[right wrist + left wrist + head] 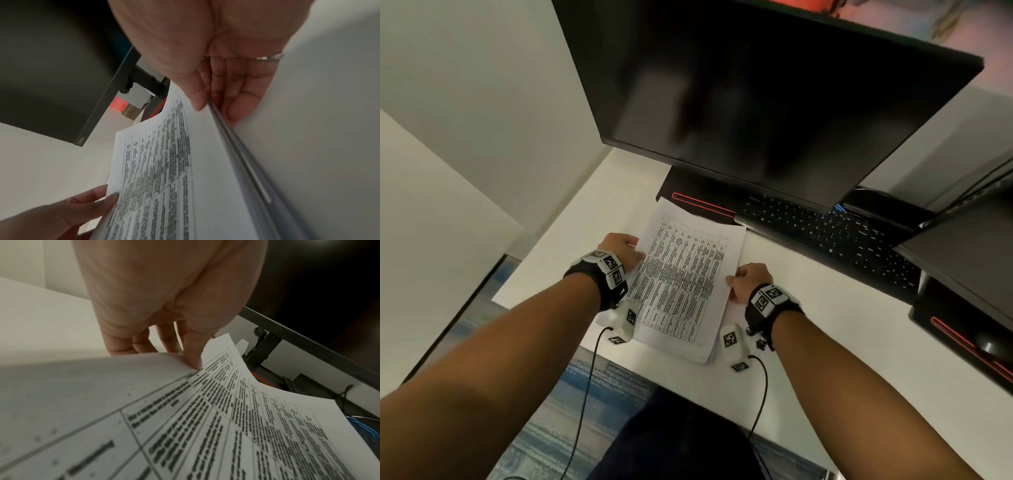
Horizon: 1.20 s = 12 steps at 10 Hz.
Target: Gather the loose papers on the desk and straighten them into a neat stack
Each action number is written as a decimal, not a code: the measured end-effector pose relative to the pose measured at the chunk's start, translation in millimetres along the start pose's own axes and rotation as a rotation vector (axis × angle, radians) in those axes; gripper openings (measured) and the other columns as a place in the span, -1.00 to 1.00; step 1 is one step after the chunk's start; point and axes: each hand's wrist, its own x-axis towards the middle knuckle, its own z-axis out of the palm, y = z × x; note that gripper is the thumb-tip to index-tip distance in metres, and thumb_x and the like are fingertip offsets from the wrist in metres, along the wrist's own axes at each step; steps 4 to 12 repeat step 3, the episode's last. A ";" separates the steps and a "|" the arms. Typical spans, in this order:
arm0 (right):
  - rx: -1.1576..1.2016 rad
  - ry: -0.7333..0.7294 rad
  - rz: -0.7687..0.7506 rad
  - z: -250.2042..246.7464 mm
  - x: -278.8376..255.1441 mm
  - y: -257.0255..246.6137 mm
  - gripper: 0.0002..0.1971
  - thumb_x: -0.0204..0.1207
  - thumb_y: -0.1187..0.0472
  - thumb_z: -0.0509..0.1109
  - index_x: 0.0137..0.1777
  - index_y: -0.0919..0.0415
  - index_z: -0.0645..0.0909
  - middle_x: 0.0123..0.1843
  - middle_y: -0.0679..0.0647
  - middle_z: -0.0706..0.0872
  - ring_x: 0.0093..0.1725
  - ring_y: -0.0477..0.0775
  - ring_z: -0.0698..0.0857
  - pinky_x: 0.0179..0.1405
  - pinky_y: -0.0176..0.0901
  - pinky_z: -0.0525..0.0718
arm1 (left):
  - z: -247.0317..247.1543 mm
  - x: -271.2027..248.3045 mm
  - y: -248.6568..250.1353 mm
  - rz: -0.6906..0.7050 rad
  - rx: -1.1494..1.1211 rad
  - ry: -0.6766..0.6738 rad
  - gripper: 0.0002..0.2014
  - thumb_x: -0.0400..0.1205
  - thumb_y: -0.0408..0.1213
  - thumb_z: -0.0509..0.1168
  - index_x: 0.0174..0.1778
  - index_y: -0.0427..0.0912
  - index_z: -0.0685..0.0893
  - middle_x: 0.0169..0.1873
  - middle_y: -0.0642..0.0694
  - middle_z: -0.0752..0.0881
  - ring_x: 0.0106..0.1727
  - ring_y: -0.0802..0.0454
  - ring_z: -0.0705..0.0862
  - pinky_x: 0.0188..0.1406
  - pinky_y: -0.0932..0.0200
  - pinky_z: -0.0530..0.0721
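A stack of printed papers with a table of text on top sits over the white desk, held from both long sides. My left hand grips the left edge, thumb on top and fingers under the sheets. My right hand pinches the right edge, thumb on the top sheet and fingers beneath the stack. The papers' far edge curls upward. The sheet edges look roughly aligned on the right side.
A large dark monitor hangs over the back of the desk, with its black stand base just beyond the papers. A black keyboard lies to the right. A second monitor and base stand far right. A wall borders the left.
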 end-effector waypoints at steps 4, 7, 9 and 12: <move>-0.644 0.177 -0.363 -31.8 -59.6 -51.4 -0.73 0.68 0.14 0.20 0.29 0.21 0.55 0.25 0.19 0.69 0.21 0.24 0.70 0.13 0.04 0.63 | 11.3 -22.8 63.2 0.314 0.051 0.121 -0.86 0.59 -0.23 0.29 0.03 0.00 0.68 -0.04 -0.08 0.75 -0.01 -0.09 0.71 -0.06 0.16 0.60; -0.644 0.177 -0.363 -31.8 -59.6 -51.4 -0.73 0.68 0.14 0.20 0.29 0.21 0.55 0.25 0.19 0.69 0.21 0.24 0.70 0.13 0.04 0.63 | 11.3 -22.8 63.2 0.314 0.051 0.121 -0.86 0.59 -0.23 0.29 0.03 0.00 0.68 -0.04 -0.08 0.75 -0.01 -0.09 0.71 -0.06 0.16 0.60; -0.644 0.177 -0.363 -31.8 -59.6 -51.4 -0.73 0.68 0.14 0.20 0.29 0.21 0.55 0.25 0.19 0.69 0.21 0.24 0.70 0.13 0.04 0.63 | 11.3 -22.8 63.2 0.314 0.051 0.121 -0.86 0.59 -0.23 0.29 0.03 0.00 0.68 -0.04 -0.08 0.75 -0.01 -0.09 0.71 -0.06 0.16 0.60; -0.644 0.177 -0.363 -31.8 -59.6 -51.4 -0.73 0.68 0.14 0.20 0.29 0.21 0.55 0.25 0.19 0.69 0.21 0.24 0.70 0.13 0.04 0.63 | 11.3 -22.8 63.2 0.314 0.051 0.121 -0.86 0.59 -0.23 0.29 0.03 0.00 0.68 -0.04 -0.08 0.75 -0.01 -0.09 0.71 -0.06 0.16 0.60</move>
